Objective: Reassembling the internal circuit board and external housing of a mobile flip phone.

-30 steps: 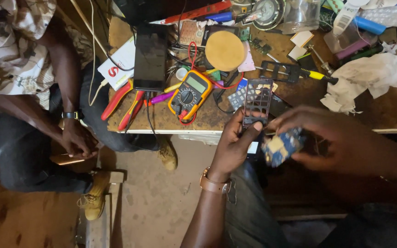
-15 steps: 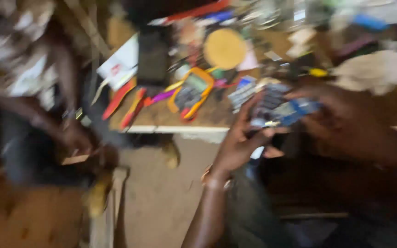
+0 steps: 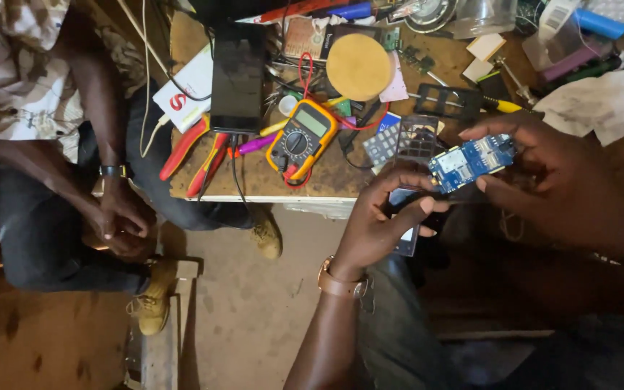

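You're holding the blue board (image 3: 471, 160) out in front of you, just past the near edge of the bench (image 3: 254, 189), so it's hanging over your lap rather than resting on anything. Your right hand (image 3: 550, 180) is doing most of the work: fingers curled over the top edge and thumb coming in from below, pinching the board's right end so the component side is facing up at you. That's probably why it's tilted a bit, you're getting the face toward your eyes.

Your left hand (image 3: 380, 224) is closed loosely around a dark phone shell (image 3: 404, 230), which is sticking down out of the palm, while the thumb is reaching up and touching the board's left end to steady it. So both hands are gripping, neither is spread open.

Right behind the board, the keypad frame (image 3: 417, 139) is lying on the bench, looks like you're keeping the pulled parts within reach. The yellow meter (image 3: 302, 137) is sitting face up near the middle with its red lead looping around it, and the red pliers (image 3: 191, 152) are lying at the left edge beside a black tablet (image 3: 237, 76).

Someone else is sitting on your left, hands (image 3: 120, 224) clasped between their knees, well apart from the bench and not touching anything on it.
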